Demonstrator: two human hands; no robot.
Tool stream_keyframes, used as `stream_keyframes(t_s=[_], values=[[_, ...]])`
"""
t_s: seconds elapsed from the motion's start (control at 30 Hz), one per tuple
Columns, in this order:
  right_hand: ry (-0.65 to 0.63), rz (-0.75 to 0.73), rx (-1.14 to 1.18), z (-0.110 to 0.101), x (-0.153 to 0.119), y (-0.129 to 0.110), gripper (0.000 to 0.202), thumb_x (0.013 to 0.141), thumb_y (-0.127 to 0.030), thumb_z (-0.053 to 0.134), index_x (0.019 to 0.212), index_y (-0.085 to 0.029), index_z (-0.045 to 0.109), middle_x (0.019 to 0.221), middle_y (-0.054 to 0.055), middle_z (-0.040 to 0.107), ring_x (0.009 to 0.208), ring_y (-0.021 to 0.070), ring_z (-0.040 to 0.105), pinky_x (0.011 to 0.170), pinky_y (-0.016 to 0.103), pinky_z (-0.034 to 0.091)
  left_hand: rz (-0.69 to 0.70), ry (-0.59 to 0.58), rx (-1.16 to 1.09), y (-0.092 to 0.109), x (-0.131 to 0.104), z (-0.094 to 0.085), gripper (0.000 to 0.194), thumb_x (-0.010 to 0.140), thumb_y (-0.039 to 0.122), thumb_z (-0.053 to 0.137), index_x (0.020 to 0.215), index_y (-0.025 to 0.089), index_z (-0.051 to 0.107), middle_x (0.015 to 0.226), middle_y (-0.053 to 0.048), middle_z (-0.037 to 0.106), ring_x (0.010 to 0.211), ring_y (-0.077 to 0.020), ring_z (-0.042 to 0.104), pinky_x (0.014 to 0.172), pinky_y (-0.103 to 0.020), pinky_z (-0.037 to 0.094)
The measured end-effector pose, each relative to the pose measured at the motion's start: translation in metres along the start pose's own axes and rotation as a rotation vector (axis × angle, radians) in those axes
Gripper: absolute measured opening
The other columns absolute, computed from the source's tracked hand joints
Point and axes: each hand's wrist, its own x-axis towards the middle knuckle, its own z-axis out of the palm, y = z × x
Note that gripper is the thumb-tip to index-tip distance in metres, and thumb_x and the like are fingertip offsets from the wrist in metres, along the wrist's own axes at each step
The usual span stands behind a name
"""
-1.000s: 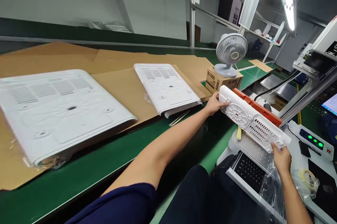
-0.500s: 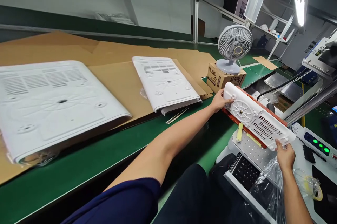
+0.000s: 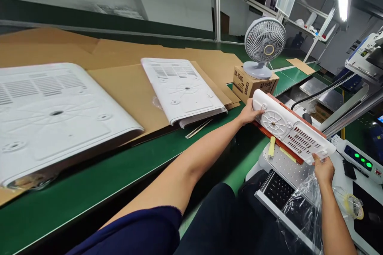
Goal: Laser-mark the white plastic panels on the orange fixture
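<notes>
Both my hands hold a white plastic appliance housing (image 3: 291, 132), tilted on edge, its vented underside facing me. My left hand (image 3: 249, 113) grips its left end. My right hand (image 3: 324, 168) grips its lower right corner. The housing leans against an orange fixture (image 3: 279, 140) on a white perforated machine plate (image 3: 289, 169). A yellow strip (image 3: 271, 147) hangs off the orange fixture.
Two more white housings (image 3: 183, 89) (image 3: 54, 113) lie on cardboard sheets (image 3: 131, 93) on the green conveyor (image 3: 125, 169). A small fan (image 3: 264, 45) stands on a cardboard box (image 3: 253, 83). A keyboard (image 3: 279, 191), clear plastic bag (image 3: 301, 211) and green-lit control box (image 3: 360, 161) sit at right.
The housing has been lowered and pushed in against the orange fixture. Both hands kept their grip. The view shifted slightly, so the conveyor parts appear further left.
</notes>
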Motion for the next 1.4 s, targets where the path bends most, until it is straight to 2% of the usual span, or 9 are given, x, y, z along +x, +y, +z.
stream_keyframes(t_s=[0.17,0.37,0.5,0.67,0.83,0.93,1.03,1.27,1.4], values=[[-0.001,-0.009,-0.033,-0.003,-0.001,-0.006,0.057,0.09,-0.069,0.066,0.115,-0.018,0.072,0.079,0.01,0.076,0.098,0.0401,0.073,0.096,0.047,0.049,-0.045,-0.007,-0.031,0.009,-0.001,0.002,0.096,0.071,0.057,0.094,0.145,0.019,0.046,0.132,-0.015,0.067,0.115,-0.0355,0.063,0.106,-0.047,0.049],[-0.007,-0.02,-0.018,-0.035,-0.037,-0.007,0.07,0.087,-0.064,0.071,0.138,-0.018,0.06,0.13,0.014,0.075,0.104,0.0319,0.073,0.094,0.039,0.05,-0.042,0.077,0.06,0.008,-0.043,-0.002,0.09,0.076,0.057,0.087,0.145,0.012,0.05,0.153,-0.028,0.055,0.138,-0.0402,0.054,0.12,-0.052,0.039],[0.04,-0.083,0.029,-0.083,-0.096,0.03,0.06,0.085,-0.077,0.06,0.108,-0.023,0.072,0.115,0.011,0.079,0.109,0.034,0.071,0.094,0.041,0.049,-0.112,-0.082,0.198,-0.028,-0.135,-0.013,0.056,0.091,0.061,0.065,0.128,0.019,0.066,0.138,-0.019,0.069,0.13,-0.0355,0.063,0.117,-0.048,0.045],[-0.081,0.118,-0.021,-0.13,-0.183,0.123,0.062,0.08,-0.082,0.058,0.091,-0.023,0.075,0.099,0.011,0.08,0.099,0.0356,0.072,0.087,0.042,0.049,-0.263,-0.384,0.377,-0.084,-0.27,-0.024,0.039,0.091,0.057,0.059,0.105,0.025,0.074,0.116,-0.01,0.08,0.108,-0.0326,0.073,0.099,-0.043,0.054],[-0.138,0.403,-0.186,-0.134,-0.257,0.194,0.046,0.085,-0.067,0.058,0.087,-0.025,0.076,0.092,0.008,0.08,0.096,0.0369,0.073,0.082,0.042,0.05,-0.343,-0.573,0.496,-0.123,-0.375,-0.012,0.031,0.086,0.047,0.063,0.101,0.024,0.076,0.116,-0.014,0.082,0.12,-0.0389,0.073,0.105,-0.048,0.056],[-0.152,0.415,-0.27,-0.125,-0.279,0.2,0.027,0.094,-0.045,0.061,0.096,-0.022,0.075,0.102,0.009,0.08,0.103,0.0332,0.074,0.086,0.037,0.051,-0.28,-0.642,0.596,-0.14,-0.422,-0.003,0.032,0.088,0.04,0.06,0.103,0.019,0.08,0.135,-0.017,0.077,0.156,-0.0445,0.047,0.132,-0.058,0.033],[-0.112,0.374,-0.32,-0.111,-0.278,0.195,0.023,0.101,-0.035,0.061,0.115,-0.021,0.073,0.119,0.009,0.078,0.112,0.03,0.072,0.091,0.034,0.05,-0.142,-0.7,0.784,-0.154,-0.448,0.001,0.045,0.098,0.038,0.049,0.118,0.014,0.081,0.157,-0.016,0.064,0.166,-0.0444,0.028,0.138,-0.06,0.017],[-0.153,0.189,-0.329,-0.079,-0.221,0.179,0.026,0.109,-0.027,0.054,0.135,-0.024,0.061,0.133,0.007,0.073,0.124,0.0237,0.066,0.102,0.03,0.046,-0.103,-0.797,0.903,-0.168,-0.455,-0.005,0.05,0.104,0.04,0.043,0.13,0.016,0.079,0.164,-0.011,0.059,0.167,-0.0416,0.03,0.138,-0.057,0.021],[-0.265,0.229,-0.371,-0.07,-0.193,0.17,0.029,0.108,-0.019,0.049,0.131,-0.023,0.066,0.126,0.011,0.075,0.116,0.0312,0.07,0.099,0.039,0.048,-0.127,-0.747,0.904,-0.161,-0.457,-0.007,0.047,0.105,0.038,0.042,0.127,0.017,0.079,0.164,-0.011,0.06,0.167,-0.0387,0.03,0.139,-0.056,0.021]])
